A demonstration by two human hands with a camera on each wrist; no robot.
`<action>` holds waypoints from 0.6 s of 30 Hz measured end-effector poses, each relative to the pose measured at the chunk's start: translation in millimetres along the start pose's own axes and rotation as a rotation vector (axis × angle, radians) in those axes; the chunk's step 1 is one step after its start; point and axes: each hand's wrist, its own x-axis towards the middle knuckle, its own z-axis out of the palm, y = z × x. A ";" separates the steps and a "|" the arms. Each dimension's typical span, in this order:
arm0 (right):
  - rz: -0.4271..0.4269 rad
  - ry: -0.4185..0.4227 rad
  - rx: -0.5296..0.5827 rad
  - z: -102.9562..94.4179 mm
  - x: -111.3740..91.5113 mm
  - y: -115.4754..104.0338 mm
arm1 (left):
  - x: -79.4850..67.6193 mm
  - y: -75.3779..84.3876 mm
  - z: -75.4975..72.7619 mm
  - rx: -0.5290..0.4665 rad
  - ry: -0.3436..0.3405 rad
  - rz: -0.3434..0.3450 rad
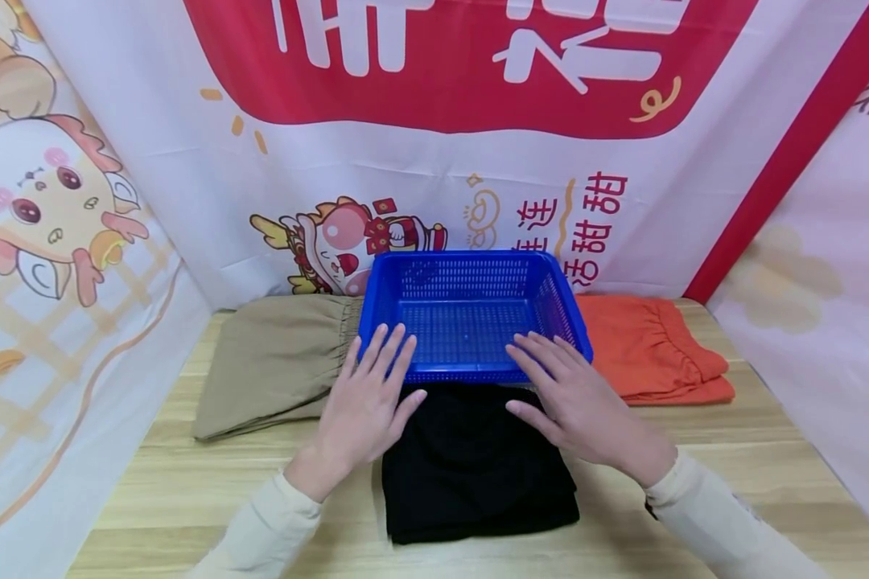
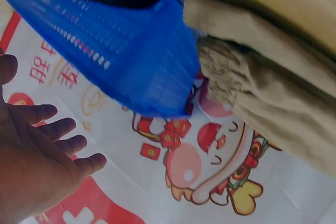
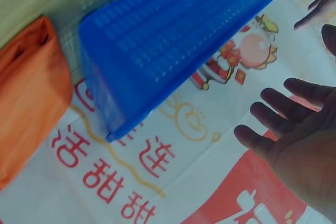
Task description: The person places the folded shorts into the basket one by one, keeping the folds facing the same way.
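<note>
A blue plastic basket [image 1: 467,322] with perforated walls stands at the back middle of the table. In front of it lies a folded black garment [image 1: 478,474]. My left hand [image 1: 365,402], fingers straight and spread, hovers over the basket's near left corner and the black garment's edge. On the other side my right hand [image 1: 572,398] is held likewise, fingertips overlapping the near right part of the basket. Both wrist views show the left hand [image 2: 47,150] and the right hand [image 3: 299,140] with nothing in them.
Folded khaki pants [image 1: 278,362] with a gathered waistband lie left of the basket. A folded orange garment [image 1: 652,350] lies to its right. Behind the wooden table [image 1: 166,498] hangs a printed white and red cloth [image 1: 434,177], and more printed cloth hangs at both sides.
</note>
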 end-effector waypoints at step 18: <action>-0.094 -0.061 0.030 25.1 -11.8 -26.3 | -21.5 36.7 15.3 -0.070 -0.068 0.205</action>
